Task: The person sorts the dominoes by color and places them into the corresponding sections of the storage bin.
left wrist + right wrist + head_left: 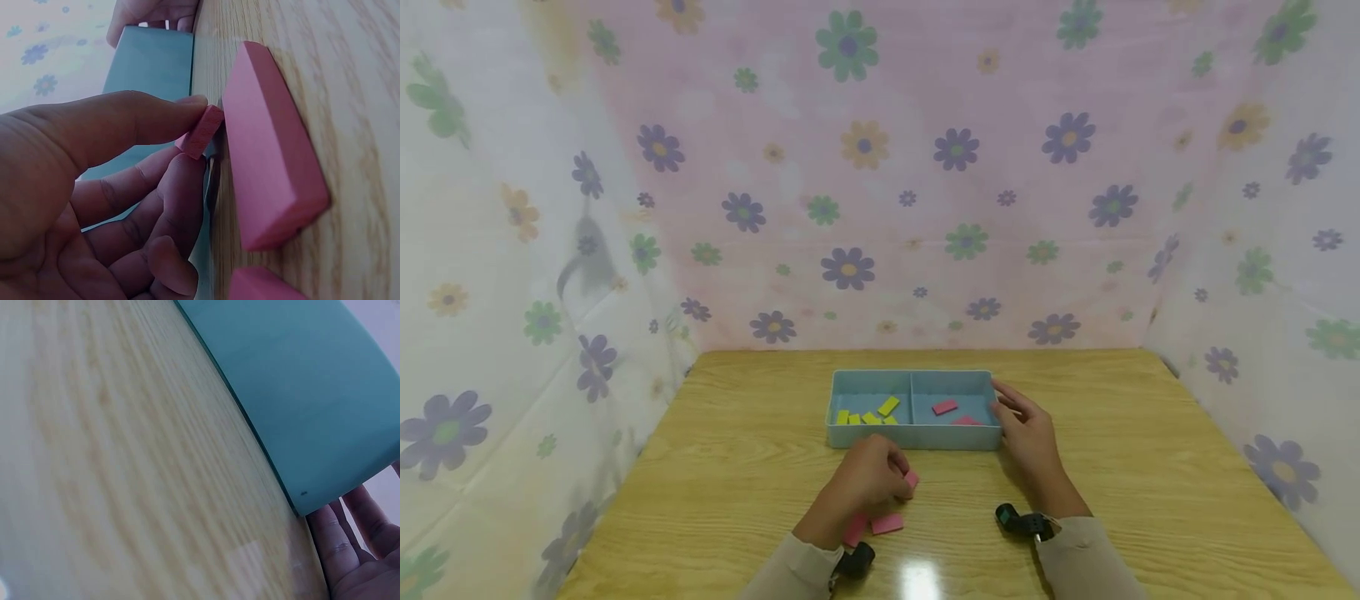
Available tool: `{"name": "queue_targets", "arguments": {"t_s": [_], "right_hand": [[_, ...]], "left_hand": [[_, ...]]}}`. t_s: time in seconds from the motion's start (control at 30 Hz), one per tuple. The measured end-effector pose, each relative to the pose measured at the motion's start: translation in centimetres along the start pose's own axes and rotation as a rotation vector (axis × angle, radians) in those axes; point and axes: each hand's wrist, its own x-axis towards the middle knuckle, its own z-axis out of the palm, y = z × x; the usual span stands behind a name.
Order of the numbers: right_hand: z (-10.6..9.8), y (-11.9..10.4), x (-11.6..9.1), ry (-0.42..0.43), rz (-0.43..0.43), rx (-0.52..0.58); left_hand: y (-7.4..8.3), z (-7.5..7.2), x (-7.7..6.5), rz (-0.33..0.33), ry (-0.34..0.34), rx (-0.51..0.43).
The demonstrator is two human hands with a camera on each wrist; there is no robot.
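Observation:
My left hand (871,477) pinches a small pink block (201,131) between thumb and fingertips, low over the table in front of the blue two-compartment box (913,438). Two more pink blocks lie by the left wrist; one pink block (265,150) looms large in the left wrist view, and another pink block (259,286) shows at its lower edge. At the box's right end, my right hand (1032,433) rests with fairly straight fingers (334,547) against the end wall. Yellow blocks (889,407) lie in the left compartment, pink blocks (945,407) in the right.
The box stands on a wood-grain table (737,467), toward its back. Flower-print cloth (880,208) hangs behind the table and along both sides. A black wrist camera (856,562) sits below the left hand, and another black camera (1022,522) below the right.

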Motion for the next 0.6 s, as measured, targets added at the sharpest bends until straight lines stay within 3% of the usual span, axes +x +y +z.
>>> {"name": "queue_targets", "arguments": {"t_s": [0.6], "right_hand": [[0.25, 0.14, 0.09, 0.004, -0.013, -0.053]], "left_hand": [[-0.12, -0.23, -0.20, 0.008, 0.021, -0.017]]}}
